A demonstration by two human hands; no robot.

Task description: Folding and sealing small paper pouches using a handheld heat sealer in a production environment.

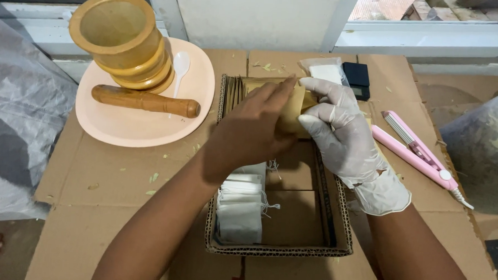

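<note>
My bare left hand (255, 129) lies over the far half of a shallow cardboard tray (280, 250), fingers resting on a row of brown paper envelopes (293, 111) that stand upright in it. My right hand (339, 130), in a white glove, grips the same brown envelopes from the right side. In the near half of the tray a row of white tea-bag sachets with strings (240, 204) stands against the left wall.
A peach plate (126, 126) at the back left bears a wooden mortar (122, 39), a wooden pestle (144, 101) and a white plastic spoon (180, 67). A pink handheld heat sealer (416, 153) lies at right; a small black scale (357, 78) and clear bags sit behind. Plastic sacks flank the cardboard floor sheet.
</note>
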